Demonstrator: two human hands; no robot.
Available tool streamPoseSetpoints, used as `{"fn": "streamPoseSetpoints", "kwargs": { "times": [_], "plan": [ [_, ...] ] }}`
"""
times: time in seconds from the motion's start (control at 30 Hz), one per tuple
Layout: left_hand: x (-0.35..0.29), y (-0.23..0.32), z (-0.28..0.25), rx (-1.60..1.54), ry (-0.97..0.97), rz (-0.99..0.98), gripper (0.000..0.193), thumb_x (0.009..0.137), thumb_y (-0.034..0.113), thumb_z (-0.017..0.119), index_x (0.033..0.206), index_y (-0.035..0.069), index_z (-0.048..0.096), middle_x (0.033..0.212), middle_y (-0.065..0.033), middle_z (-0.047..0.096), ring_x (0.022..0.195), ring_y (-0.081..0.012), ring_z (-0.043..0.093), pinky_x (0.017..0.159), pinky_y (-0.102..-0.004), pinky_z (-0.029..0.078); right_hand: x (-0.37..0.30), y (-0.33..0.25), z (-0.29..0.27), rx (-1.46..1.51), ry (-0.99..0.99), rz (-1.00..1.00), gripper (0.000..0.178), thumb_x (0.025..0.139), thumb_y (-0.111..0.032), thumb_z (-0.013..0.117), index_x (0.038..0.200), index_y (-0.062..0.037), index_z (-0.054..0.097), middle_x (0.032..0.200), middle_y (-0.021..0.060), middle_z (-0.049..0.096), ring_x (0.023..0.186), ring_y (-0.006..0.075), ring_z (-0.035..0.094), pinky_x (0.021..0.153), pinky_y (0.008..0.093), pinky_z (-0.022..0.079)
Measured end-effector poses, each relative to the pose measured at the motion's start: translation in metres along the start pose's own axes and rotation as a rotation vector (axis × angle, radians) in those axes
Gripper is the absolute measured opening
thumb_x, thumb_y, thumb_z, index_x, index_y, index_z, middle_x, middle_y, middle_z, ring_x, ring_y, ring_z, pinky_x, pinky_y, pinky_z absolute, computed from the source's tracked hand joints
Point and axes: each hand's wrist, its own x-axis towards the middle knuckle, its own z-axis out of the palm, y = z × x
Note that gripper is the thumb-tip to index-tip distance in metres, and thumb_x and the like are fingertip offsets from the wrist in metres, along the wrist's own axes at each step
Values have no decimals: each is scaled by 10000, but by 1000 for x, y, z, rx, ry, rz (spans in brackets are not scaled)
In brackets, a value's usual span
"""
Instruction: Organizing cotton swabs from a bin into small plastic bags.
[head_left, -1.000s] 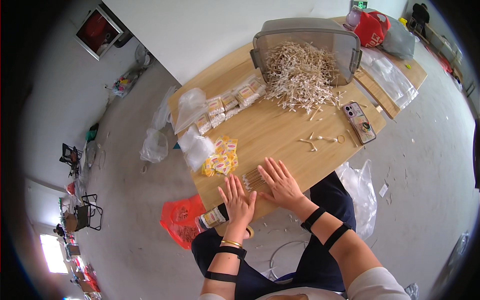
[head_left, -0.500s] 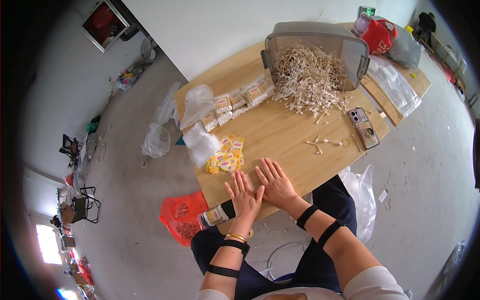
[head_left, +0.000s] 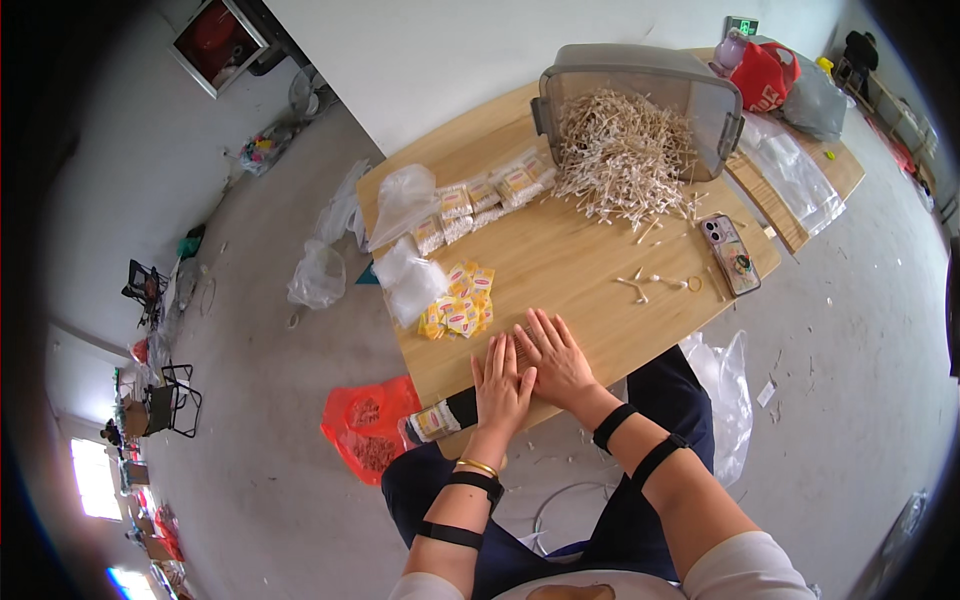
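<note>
My left hand (head_left: 503, 388) and my right hand (head_left: 556, 362) lie side by side at the table's near edge, fingers stretched out. Between and partly under them is a row of cotton swabs (head_left: 523, 354), mostly hidden by the palms and fingers. Just left of my left hand, a clear packet with a yellow and white label (head_left: 433, 421) lies at the edge, beside a black strip (head_left: 461, 408). Beyond my left fingertips is a loose pile of yellow and white cards (head_left: 462, 303).
A tipped grey plastic bin (head_left: 730, 128) spills a heap of cotton swabs (head_left: 625, 160) at the back. Filled packets (head_left: 455, 203) and clear bags (head_left: 410, 285) lie at left. A phone (head_left: 730, 255) rests at right. A red bag (head_left: 368, 430) sits below the table's left edge.
My hands have drawn closer together, mostly by the left moving right. Less of the swab row shows between them, and the left fingers are less spread.
</note>
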Motion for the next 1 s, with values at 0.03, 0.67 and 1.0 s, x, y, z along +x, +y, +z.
{"fn": "streamPoseSetpoints", "kwargs": {
  "times": [0.03, 0.67, 1.0],
  "plan": [
    [1, 0, -3, -21, -23, 3, 759, 1041, 551, 293, 1566, 4, 260, 1628, -158, 274, 1526, -307, 214, 1235, -568, 79, 0, 1, 0, 1, -2, -1, 746, 954, -510, 448, 1543, -59, 365, 1635, 200, 248, 1540, 319, 177, 1254, 478, 109],
    [-98, -132, -25, -855, 426, -837, 666, 1026, 600, 426, 849, -25, 573, 785, -94, 627, 741, -174, 607, 682, -349, 481, -19, -36, 7, -46, -82, -89, 752, 963, -511, 511, 1556, -86, 329, 1640, 180, 238, 1541, 306, 167, 1257, 491, 85],
    [-97, -150, 7, -1189, 525, -1011, 542, 1002, 525, 561, 969, -5, 669, 875, -64, 687, 724, -148, 655, 623, -305, 523, -22, -91, 14, 17, -77, -101, 691, 966, -448, 517, 1555, -128, 349, 1649, 142, 238, 1547, 289, 154, 1260, 496, 88]
  ]
}}
